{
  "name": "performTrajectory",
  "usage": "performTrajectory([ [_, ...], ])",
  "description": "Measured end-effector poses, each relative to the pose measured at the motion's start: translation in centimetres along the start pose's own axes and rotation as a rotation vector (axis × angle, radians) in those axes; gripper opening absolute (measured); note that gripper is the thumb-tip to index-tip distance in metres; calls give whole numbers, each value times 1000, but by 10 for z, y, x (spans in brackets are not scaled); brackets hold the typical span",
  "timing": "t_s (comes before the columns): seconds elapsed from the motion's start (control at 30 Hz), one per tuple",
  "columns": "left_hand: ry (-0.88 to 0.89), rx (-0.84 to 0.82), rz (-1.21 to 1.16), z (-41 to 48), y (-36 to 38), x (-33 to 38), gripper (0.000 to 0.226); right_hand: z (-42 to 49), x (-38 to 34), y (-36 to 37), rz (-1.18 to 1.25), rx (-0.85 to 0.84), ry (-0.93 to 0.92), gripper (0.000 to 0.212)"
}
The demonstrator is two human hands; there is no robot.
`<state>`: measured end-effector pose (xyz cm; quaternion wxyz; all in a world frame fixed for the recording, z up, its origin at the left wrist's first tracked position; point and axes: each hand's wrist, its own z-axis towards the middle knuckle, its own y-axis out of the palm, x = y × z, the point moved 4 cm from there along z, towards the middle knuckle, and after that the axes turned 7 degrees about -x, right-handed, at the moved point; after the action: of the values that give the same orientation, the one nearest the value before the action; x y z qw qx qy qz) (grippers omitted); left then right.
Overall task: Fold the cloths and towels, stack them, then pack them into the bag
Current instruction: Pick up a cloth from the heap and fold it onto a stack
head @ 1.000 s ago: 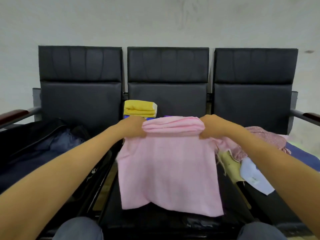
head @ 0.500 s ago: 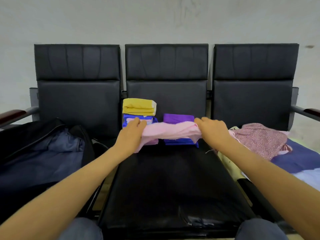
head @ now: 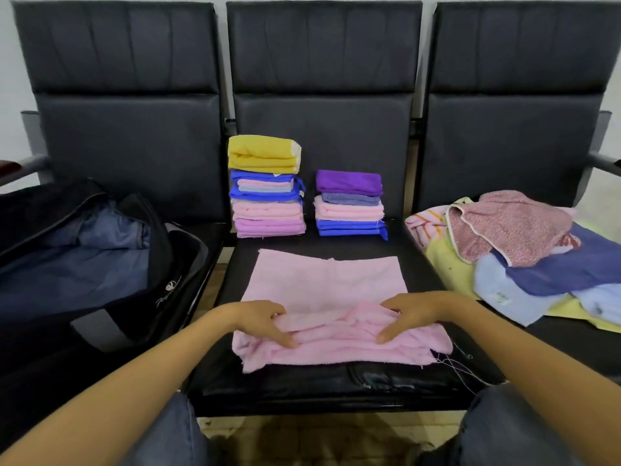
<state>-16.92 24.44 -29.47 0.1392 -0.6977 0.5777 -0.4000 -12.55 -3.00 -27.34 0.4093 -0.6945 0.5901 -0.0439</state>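
Head view: left hand (head: 265, 322) and right hand (head: 416, 314) each pinch the bunched near fold of the pink towel (head: 322, 284) spread on the middle seat (head: 302, 381).

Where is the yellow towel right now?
In the head view the yellow towel tops the taller stack at the back of the middle seat, against the backrest, just left of the shorter stack with the purple cloth on top.

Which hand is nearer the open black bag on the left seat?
Left. The left hand grips the pink towel on the middle seat, on the side toward the black bag; the right hand grips the same towel farther right, beyond the left hand.
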Motion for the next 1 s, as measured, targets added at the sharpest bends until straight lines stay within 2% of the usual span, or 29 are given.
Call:
performTrajectory([
  [0.07,21,101,-47,2,-6,-4,42,3,4,-7,79,76,-7,35],
  [0.2,35,338,-99,8,-21,-15,18,12,17,-24,58,236,51,32],
  [0.27,57,381,-195,11,-25,-19,15,19,24,-33,78,292,54,18],
  [0.37,131,312,-265,18,-24,-15,25,30,31,-48,71,431,90,16],
  [0.43,170,233,-203,24,-20,-8,29,38,36,-55,108,491,98,14],
  [0.5,175,217,-108,32,-20,-5,23,46,41,-60,138,508,110,12],
  [0.57,130,252,-81,39,-26,-11,21,52,47,-64,139,506,131,18],
  [0.67,21,208,-92,45,-37,-27,28,56,52,-70,204,527,141,24],
  [0.7,9,185,-127,45,-41,-33,29,57,54,-72,244,541,138,22],
  [0.8,46,129,-469,40,-60,-42,28,62,63,-79,356,601,135,12],
  [0.9,50,36,-699,37,-84,-44,30,70,68,-88,401,629,132,12],
  [1.0,-10,138,-776,48,-106,-50,28,77,68,-97,410,666,105,9],
])
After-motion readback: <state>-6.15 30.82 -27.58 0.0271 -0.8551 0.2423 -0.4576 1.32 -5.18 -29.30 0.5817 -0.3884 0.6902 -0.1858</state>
